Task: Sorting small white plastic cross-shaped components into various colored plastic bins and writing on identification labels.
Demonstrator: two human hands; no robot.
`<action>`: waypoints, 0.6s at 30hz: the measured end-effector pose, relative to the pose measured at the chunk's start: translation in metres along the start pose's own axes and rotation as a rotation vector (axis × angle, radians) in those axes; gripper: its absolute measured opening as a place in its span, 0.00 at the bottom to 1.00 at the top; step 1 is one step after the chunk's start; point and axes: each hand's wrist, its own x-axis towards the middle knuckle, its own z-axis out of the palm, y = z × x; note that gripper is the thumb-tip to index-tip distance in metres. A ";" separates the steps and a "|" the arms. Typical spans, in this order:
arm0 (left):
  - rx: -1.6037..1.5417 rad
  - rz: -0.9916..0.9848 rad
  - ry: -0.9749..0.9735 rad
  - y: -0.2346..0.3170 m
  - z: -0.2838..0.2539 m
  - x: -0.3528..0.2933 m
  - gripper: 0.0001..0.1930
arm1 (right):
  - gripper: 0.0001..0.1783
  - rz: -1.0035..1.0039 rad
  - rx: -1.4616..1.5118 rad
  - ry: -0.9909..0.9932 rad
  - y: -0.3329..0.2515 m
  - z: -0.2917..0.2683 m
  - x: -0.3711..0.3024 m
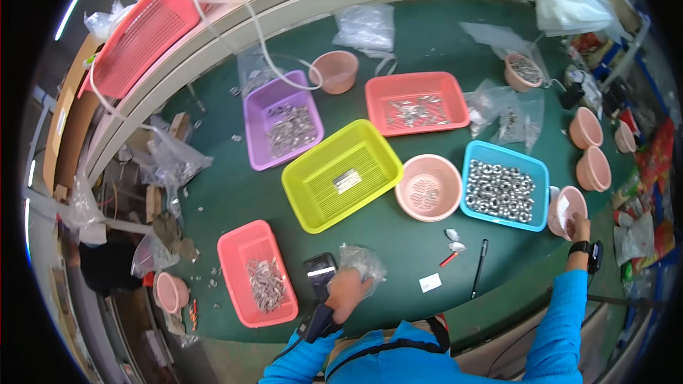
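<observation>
My left hand (347,294) is at the table's near side, fingers curled on a small clear plastic bag (368,259). Beside it lies a black phone-like device (319,268) with a lit screen. Far to the right, my right hand (580,228) reaches into a small pink basket (559,213), its fingers bent together and partly hidden. White slips of paper (563,204) show inside that basket. Close by, a blue basket (465,198) holds many metal nut-like rings (501,192). A round pink basket (459,195) has a few small metal parts at its bottom.
A yellow-green basket (302,219) with a label stands mid-table. Purple (250,144) and coral (420,78) baskets hold metal pieces, as does another coral basket (231,270) at left. A black pen (479,269), a white card (430,283) and a red marker (448,259) lie in front.
</observation>
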 end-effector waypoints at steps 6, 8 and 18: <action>-0.052 0.203 0.115 -0.019 0.036 0.015 0.11 | 0.09 -0.382 -0.058 -0.399 -0.001 0.052 -0.117; -0.028 0.250 0.121 -0.025 0.037 0.014 0.10 | 0.09 -0.342 -0.133 -0.570 -0.006 0.080 -0.207; 0.082 0.294 0.076 -0.013 0.030 0.012 0.04 | 0.09 -0.035 -0.290 -1.248 0.089 0.121 -0.372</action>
